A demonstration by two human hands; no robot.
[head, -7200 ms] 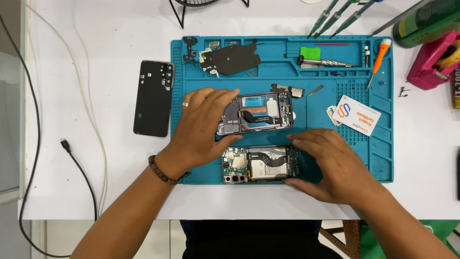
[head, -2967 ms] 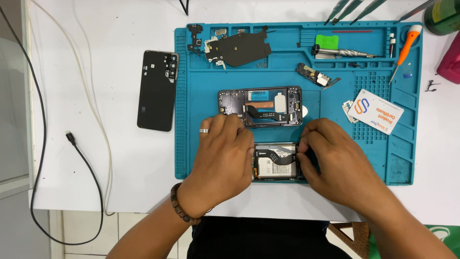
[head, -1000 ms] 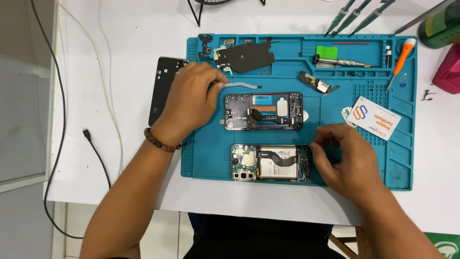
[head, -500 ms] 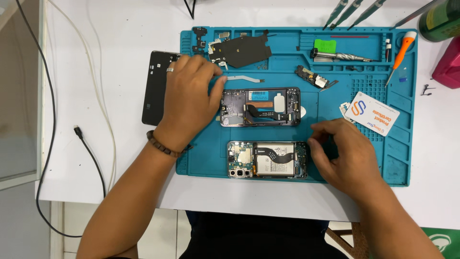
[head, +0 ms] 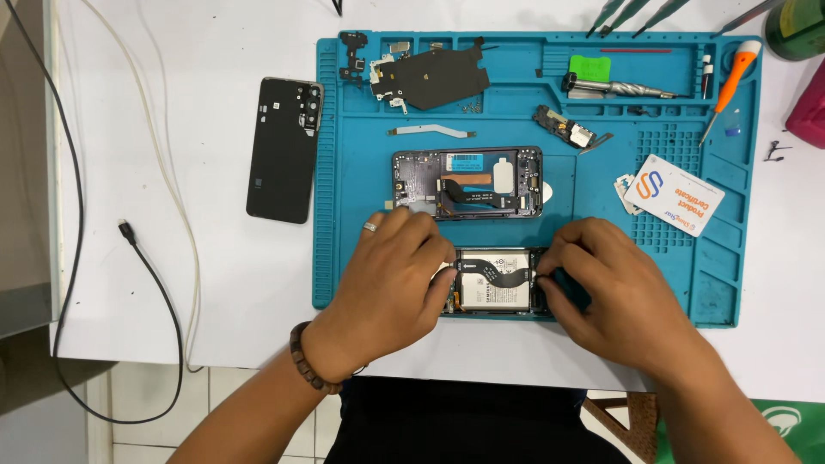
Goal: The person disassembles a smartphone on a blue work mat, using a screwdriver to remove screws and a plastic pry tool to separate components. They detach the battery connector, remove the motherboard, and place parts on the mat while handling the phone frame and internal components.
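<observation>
Two opened phones lie on a blue repair mat (head: pixel 344 172). The near phone (head: pixel 494 282), with its battery and a black flex cable showing, sits at the mat's front edge. My left hand (head: pixel 391 279) covers and grips its left end. My right hand (head: pixel 614 296) grips its right end with the fingertips on the frame. The second opened phone (head: pixel 468 182) lies just beyond, untouched. A thin loose flex strip (head: pixel 431 131) rests on the mat above it.
A black back cover (head: pixel 284 148) lies on the white table left of the mat. Removed parts (head: pixel 430 77), a small board (head: pixel 565 131), a green block (head: pixel 589 67), an orange screwdriver (head: pixel 729 86) and a white card (head: pixel 675 193) sit on the mat. A black cable (head: pixel 146 258) trails at left.
My left hand has come back from the mat's upper left, where the flex strip now lies, down onto the near phone's left end. My right hand stays at its right end.
</observation>
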